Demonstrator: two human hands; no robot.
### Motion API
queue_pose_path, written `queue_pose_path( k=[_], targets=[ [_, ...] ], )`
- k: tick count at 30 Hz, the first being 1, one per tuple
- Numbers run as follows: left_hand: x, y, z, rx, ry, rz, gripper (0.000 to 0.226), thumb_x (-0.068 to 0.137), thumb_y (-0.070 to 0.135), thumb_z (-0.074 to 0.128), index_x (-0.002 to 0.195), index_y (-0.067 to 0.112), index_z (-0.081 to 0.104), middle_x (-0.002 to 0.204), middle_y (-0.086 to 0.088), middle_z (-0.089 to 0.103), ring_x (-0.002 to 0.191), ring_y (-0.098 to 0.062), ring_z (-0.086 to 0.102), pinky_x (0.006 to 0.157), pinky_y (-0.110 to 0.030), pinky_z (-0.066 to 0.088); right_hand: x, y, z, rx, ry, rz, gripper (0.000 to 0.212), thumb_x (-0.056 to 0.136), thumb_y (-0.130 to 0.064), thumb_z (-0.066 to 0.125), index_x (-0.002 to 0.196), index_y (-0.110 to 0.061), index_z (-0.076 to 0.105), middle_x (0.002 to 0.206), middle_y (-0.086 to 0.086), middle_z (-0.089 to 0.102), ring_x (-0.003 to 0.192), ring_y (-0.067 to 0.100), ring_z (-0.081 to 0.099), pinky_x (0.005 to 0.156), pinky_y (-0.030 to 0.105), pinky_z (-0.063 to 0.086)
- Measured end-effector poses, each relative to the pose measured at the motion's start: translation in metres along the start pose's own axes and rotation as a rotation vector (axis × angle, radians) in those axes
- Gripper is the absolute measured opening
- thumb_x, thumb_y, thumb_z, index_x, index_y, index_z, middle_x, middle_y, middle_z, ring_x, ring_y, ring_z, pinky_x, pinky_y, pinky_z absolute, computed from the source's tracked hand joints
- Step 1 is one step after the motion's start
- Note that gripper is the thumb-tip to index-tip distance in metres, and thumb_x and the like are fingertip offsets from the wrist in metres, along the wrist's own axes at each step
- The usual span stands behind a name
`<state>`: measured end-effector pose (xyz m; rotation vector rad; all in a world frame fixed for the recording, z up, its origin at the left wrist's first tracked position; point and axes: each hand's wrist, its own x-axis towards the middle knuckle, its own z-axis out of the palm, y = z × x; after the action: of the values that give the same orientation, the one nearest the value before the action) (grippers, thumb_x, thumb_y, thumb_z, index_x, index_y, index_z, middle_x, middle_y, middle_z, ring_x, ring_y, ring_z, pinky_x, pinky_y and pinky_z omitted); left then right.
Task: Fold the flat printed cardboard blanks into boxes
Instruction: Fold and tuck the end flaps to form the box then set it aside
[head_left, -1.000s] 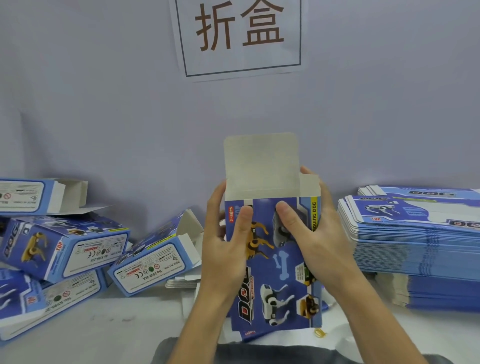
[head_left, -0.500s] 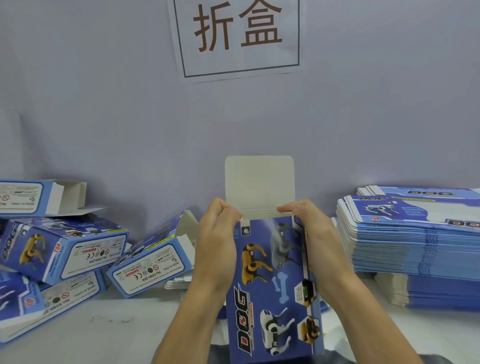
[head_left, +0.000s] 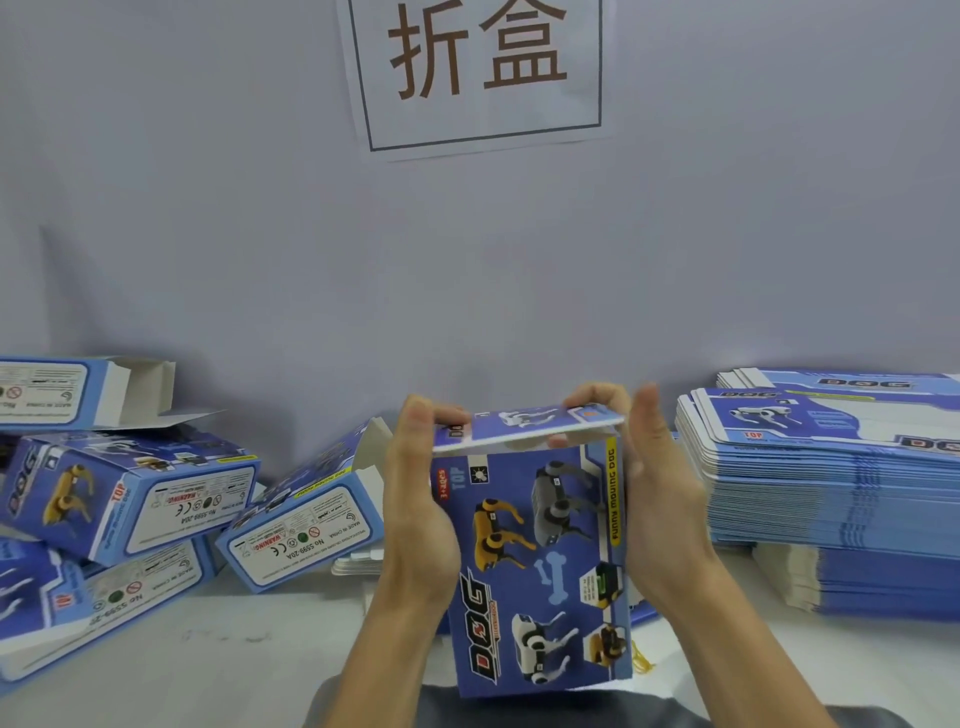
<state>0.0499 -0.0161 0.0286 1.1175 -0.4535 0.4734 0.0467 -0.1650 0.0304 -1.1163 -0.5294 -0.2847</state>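
I hold a blue printed box (head_left: 540, 566) with robot dogs on its front, upright between both hands in the middle of the view. Its top flap (head_left: 524, 423) is folded down and lies almost flat over the opening. My left hand (head_left: 415, 499) grips the box's left side, fingers curled over the flap's left end. My right hand (head_left: 649, 488) holds the right side, fingertips pressing on the flap's right end. A tall stack of flat blue blanks (head_left: 831, 478) lies to the right.
Several folded boxes (head_left: 130, 493) are piled at the left, one (head_left: 301, 525) leaning near my left hand. A white paper sign (head_left: 478, 73) hangs on the grey wall behind. More blanks (head_left: 857, 582) lie under the right stack. The white table (head_left: 234, 649) runs below.
The tall white top flap that stood upright has been folded forward and down over the box's opening. Both hands moved from the front panel up to the top corners.
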Motion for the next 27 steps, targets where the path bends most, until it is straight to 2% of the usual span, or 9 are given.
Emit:
queue_pose_path(
  k=[3,5,7,12,16,19,21,23,27],
  targets=[
    [-0.003,-0.001,-0.001,0.124,-0.063,0.022,0.031,0.083,0.048,0.064,0.093,0.020,0.054,0.090,0.005,0.072,0.088,-0.027,0.075,0.053,-0.030,0.059,0.001,0.000,-0.003,-0.104,-0.031,0.026,0.034,0.086,-0.048,0.054,0.099,-0.016,0.052,0.087,0.009,0.073,0.080,0.026,0.075,0.059,0.030,0.059],
    [-0.002,-0.001,-0.006,0.189,-0.063,0.035,0.017,0.087,0.038,0.061,0.099,0.027,0.056,0.101,0.010,0.071,0.095,-0.027,0.074,0.055,-0.030,0.060,0.002,0.001,-0.006,-0.171,-0.024,0.020,0.029,0.084,-0.040,0.058,0.105,-0.020,0.055,0.093,0.010,0.073,0.083,0.028,0.075,0.058,0.032,0.060],
    [0.000,0.002,-0.012,0.216,-0.078,0.043,0.025,0.087,0.037,0.061,0.110,0.029,0.056,0.114,0.011,0.068,0.101,-0.024,0.073,0.057,-0.029,0.060,0.003,0.000,-0.010,-0.192,-0.029,-0.003,0.030,0.084,-0.041,0.065,0.110,-0.027,0.060,0.104,0.013,0.073,0.092,0.031,0.075,0.063,0.036,0.062],
    [0.002,0.010,-0.018,0.336,-0.164,0.089,0.037,0.085,0.039,0.060,0.120,0.028,0.056,0.116,0.013,0.067,0.102,-0.018,0.072,0.059,-0.023,0.059,0.001,0.000,-0.018,-0.230,-0.043,-0.018,0.071,0.061,-0.071,0.080,0.119,-0.032,0.063,0.115,0.010,0.073,0.104,0.031,0.072,0.075,0.047,0.063],
    [0.001,0.012,-0.014,0.427,-0.170,0.131,0.042,0.080,0.054,0.061,0.116,0.033,0.056,0.108,0.017,0.069,0.100,-0.017,0.073,0.061,-0.023,0.059,0.002,0.004,-0.019,-0.229,-0.004,-0.048,0.060,0.071,-0.067,0.075,0.117,-0.030,0.065,0.112,0.010,0.074,0.100,0.031,0.073,0.073,0.043,0.063],
    [0.001,0.010,-0.015,0.364,-0.276,-0.112,0.080,0.068,0.073,0.072,0.136,0.043,0.042,0.127,0.023,0.062,0.114,-0.012,0.067,0.086,-0.035,0.060,0.005,0.000,-0.024,-0.172,0.137,-0.029,0.038,0.085,-0.062,0.064,0.105,-0.030,0.071,0.104,0.008,0.073,0.092,0.024,0.073,0.071,0.037,0.058],
    [0.003,0.011,-0.020,0.451,-0.465,-0.297,0.089,0.066,0.057,0.077,0.143,0.042,0.036,0.131,0.013,0.064,0.115,-0.012,0.066,0.096,-0.038,0.056,0.006,-0.009,-0.031,-0.009,0.202,0.046,0.035,0.087,-0.056,0.056,0.091,-0.027,0.076,0.082,0.006,0.073,0.068,0.016,0.072,0.057,0.029,0.057],
    [0.003,0.014,-0.026,0.593,-0.694,-0.414,0.073,0.071,0.041,0.083,0.134,0.041,0.046,0.121,0.013,0.070,0.108,-0.007,0.068,0.095,-0.033,0.057,0.004,-0.021,-0.043,0.135,0.252,0.108,0.046,0.094,-0.057,0.046,0.096,-0.022,0.076,0.068,0.004,0.072,0.051,0.014,0.067,0.047,0.022,0.054],
    [0.000,0.011,-0.019,0.657,-0.740,-0.406,0.059,0.066,0.042,0.088,0.116,0.044,0.057,0.106,0.023,0.072,0.099,-0.001,0.070,0.086,-0.027,0.059,0.002,-0.031,-0.070,0.067,0.333,0.240,0.061,0.097,-0.069,0.030,0.129,-0.030,0.064,0.103,0.012,0.073,0.084,0.040,0.065,0.075,0.042,0.050]
  ],
)
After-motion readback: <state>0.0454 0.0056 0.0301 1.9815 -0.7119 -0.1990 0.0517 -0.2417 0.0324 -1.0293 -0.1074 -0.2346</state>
